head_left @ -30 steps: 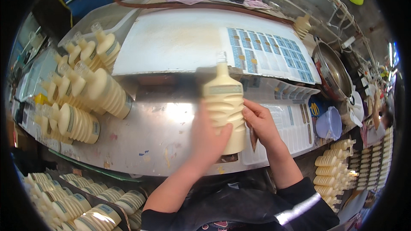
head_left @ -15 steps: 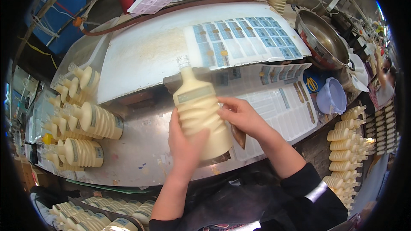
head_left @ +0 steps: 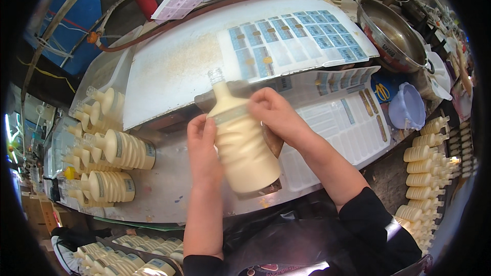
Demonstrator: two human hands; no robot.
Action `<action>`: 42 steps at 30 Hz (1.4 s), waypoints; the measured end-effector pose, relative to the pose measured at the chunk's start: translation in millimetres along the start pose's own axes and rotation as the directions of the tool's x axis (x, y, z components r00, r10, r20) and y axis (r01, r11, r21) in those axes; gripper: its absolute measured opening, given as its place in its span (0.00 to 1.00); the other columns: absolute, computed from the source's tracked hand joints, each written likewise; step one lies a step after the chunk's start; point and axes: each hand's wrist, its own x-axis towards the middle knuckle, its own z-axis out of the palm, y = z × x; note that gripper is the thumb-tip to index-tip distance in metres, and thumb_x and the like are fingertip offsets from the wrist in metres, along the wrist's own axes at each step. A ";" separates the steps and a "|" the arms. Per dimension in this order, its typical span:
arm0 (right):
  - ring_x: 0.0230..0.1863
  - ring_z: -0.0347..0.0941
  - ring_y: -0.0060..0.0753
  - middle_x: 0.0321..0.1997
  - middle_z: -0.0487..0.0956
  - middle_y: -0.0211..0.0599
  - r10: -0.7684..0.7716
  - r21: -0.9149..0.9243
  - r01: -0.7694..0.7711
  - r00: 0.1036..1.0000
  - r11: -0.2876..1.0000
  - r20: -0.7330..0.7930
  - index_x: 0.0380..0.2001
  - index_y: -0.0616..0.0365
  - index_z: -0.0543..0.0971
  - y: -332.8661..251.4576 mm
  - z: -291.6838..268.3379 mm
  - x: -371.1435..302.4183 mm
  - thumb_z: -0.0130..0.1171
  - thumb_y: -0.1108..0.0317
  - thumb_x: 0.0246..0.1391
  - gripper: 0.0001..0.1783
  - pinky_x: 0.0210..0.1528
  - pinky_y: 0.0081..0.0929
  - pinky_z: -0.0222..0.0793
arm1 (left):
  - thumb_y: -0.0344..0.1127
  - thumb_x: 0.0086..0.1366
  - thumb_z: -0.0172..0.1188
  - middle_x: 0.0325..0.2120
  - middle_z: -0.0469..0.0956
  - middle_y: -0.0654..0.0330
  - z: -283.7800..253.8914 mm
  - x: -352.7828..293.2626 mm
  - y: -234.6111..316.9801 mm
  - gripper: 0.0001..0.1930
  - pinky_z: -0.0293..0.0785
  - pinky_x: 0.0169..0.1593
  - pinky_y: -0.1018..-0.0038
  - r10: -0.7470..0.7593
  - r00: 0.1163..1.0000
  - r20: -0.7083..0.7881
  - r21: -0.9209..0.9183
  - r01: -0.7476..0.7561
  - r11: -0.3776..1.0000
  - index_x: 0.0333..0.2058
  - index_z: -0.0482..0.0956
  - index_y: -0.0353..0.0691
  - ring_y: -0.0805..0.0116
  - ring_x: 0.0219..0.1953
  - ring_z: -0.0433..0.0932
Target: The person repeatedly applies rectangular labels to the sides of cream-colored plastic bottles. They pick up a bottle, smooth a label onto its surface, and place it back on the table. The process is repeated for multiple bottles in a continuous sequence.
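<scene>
Hands [head_left: 204, 148]: two, touching one cream bottle [head_left: 245, 156]; one lilac bucket [head_left: 407, 108] rightward.

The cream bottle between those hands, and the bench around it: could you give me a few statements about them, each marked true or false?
1. The left hand and right hand are both at the cream bottle. True.
2. The lilac bucket is left of that bottle. False: the lilac bucket is to its right.
3. Blue labels lie on the white board. True.
4. A lid covers the metal pan. False: the metal pan is open.
</scene>
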 end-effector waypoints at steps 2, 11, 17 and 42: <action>0.37 0.75 0.18 0.38 0.81 0.33 0.009 0.007 -0.009 1.000 1.000 -0.002 0.49 0.59 0.73 2.8 0.8 2.0 0.62 0.58 0.66 0.18 0.39 0.19 0.71 | 0.38 0.76 0.58 0.44 0.78 0.61 -0.1 -0.3 -0.1 0.10 0.79 0.50 0.71 -0.007 1.000 -0.002 -0.027 0.007 1.000 0.49 0.73 0.42 0.71 0.46 0.78; 0.37 0.75 0.18 0.35 0.80 0.27 0.008 -0.008 -0.008 0.999 1.000 -0.043 0.45 0.59 0.80 1.7 -13.8 6.5 0.60 0.61 0.66 0.13 0.42 0.20 0.71 | 0.40 0.76 0.56 0.45 0.78 0.61 3.1 -1.8 1.6 0.11 0.79 0.52 0.70 -0.041 0.999 0.033 -0.056 0.043 0.998 0.51 0.73 0.42 0.70 0.47 0.77; 0.47 0.78 0.29 0.49 0.82 0.40 -0.181 0.114 0.210 0.958 0.971 -0.220 0.54 0.64 0.76 -50.4 -6.1 6.4 0.60 0.70 0.61 0.19 0.51 0.26 0.75 | 0.47 0.78 0.51 0.48 0.77 0.61 3.0 0.0 4.8 0.16 0.75 0.57 0.67 -0.105 0.991 0.082 -0.097 0.113 0.989 0.54 0.73 0.42 0.68 0.51 0.76; 0.52 0.73 0.45 0.51 0.75 0.49 -0.505 -0.474 0.391 0.852 0.789 -0.137 0.57 0.64 0.68 -35.2 25.0 20.1 0.48 0.71 0.63 0.19 0.59 0.38 0.68 | 0.35 0.62 0.64 0.59 0.67 0.49 -5.9 -25.7 -7.2 0.38 0.72 0.63 0.60 0.003 0.978 0.206 0.386 -0.084 0.919 0.69 0.58 0.36 0.55 0.60 0.71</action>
